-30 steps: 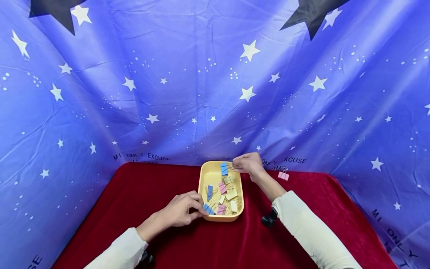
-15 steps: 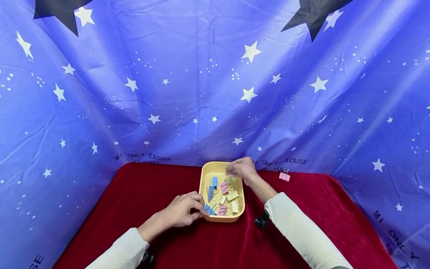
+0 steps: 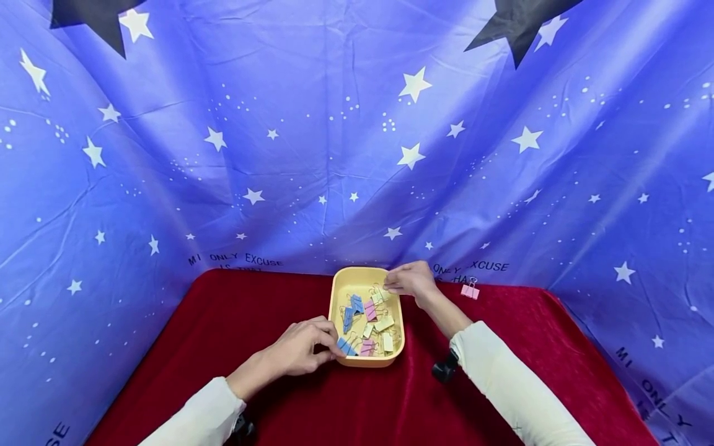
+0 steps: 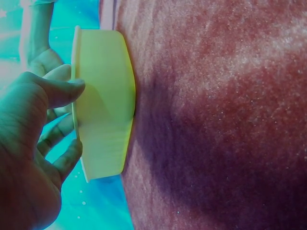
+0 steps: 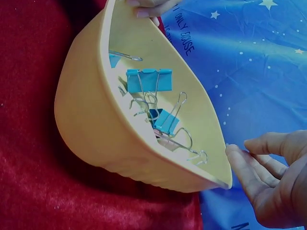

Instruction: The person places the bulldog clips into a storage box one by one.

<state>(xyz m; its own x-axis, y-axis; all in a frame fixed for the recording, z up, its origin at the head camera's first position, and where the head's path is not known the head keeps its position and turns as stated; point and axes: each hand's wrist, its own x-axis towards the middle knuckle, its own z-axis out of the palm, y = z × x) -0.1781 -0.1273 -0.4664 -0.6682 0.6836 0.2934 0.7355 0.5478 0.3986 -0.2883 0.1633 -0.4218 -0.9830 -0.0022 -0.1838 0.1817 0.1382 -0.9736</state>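
A yellow plastic box [image 3: 340,285] holds several blue, pink and pale yellow binder clips with wire handles. My left hand [image 3: 307,348] grips its near left corner; in the left wrist view the thumb [image 4: 67,91] lies over the rim against the outer wall. At the far right corner, my right hand [image 3: 413,282] has its fingertips right by the rim. The right wrist view shows nothing between its loosely bent fingers [image 5: 249,175]. Inside the box, a blue binder clip [image 3: 357,303] lies beside another blue binder clip [image 3: 348,320] toward the left wall.
One pink binder clip [image 3: 470,291] sits on the red velvet cloth [image 3: 480,310] near the back edge, right of the box. A blue star-patterned curtain [image 3: 334,155] rises behind and along both sides of the table.
One second ago my right hand held a blue binder clip over the box's far end. It let go, and the clip now lies further left inside. The right hand drew back to the rim.
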